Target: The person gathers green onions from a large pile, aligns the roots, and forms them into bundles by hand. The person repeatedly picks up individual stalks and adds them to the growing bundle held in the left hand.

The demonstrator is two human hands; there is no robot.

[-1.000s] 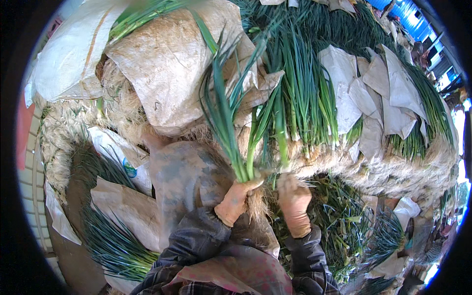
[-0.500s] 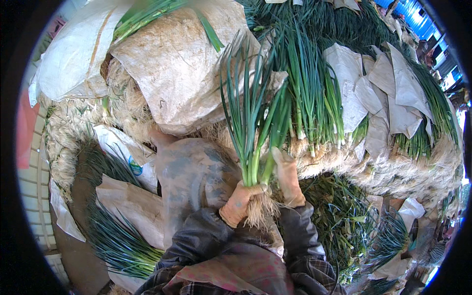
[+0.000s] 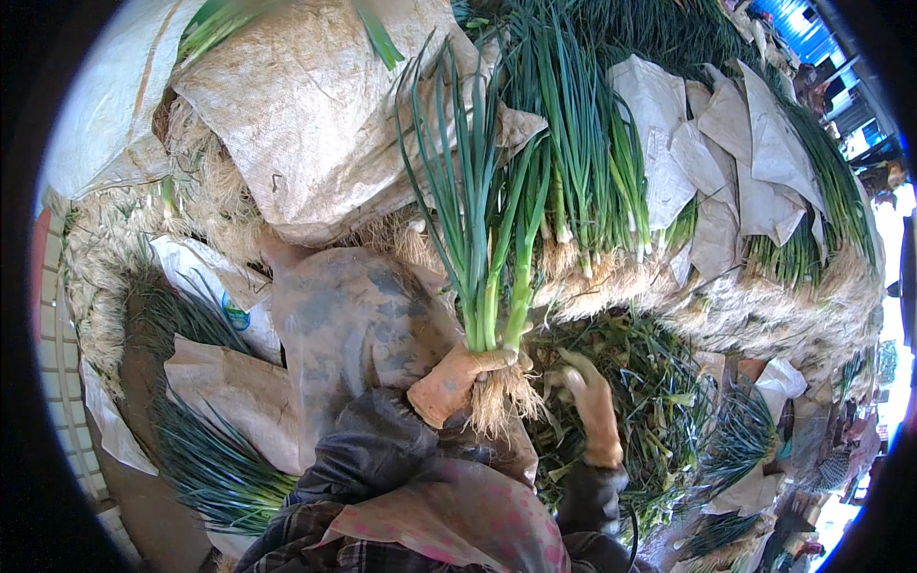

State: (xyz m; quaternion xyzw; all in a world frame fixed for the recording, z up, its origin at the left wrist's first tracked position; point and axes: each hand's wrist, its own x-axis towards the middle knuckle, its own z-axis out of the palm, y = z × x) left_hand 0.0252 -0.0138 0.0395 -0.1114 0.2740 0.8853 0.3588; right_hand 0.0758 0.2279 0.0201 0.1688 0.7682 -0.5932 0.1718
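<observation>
My left hand (image 3: pixel 449 384), in an orange-tan glove, grips a small bunch of spring onions (image 3: pixel 492 306) just above the roots. The bunch stands upright, long green leaves up and pale stringy roots (image 3: pixel 504 396) hanging below my fist. To the right of the roots, my right hand (image 3: pixel 590 406), gloved the same way, is apart from the bunch. Its fingers look loosely parted and slightly blurred, and I see nothing in them. Heaped loose green leaves (image 3: pixel 659 420) lie beneath and beyond it.
Rows of spring onions (image 3: pixel 583 143), roots toward me, line the far side, partly under pale sacking (image 3: pixel 755 153). A large dirty white sack (image 3: pixel 315 115) covers more at the upper left. More onions (image 3: pixel 215 463) lie at the lower left, beside my plastic-covered leg (image 3: pixel 353 325).
My right hand has left the onion stalks and moved down and right. The left hand keeps its grip on the bunch. The whole view has shifted slightly.
</observation>
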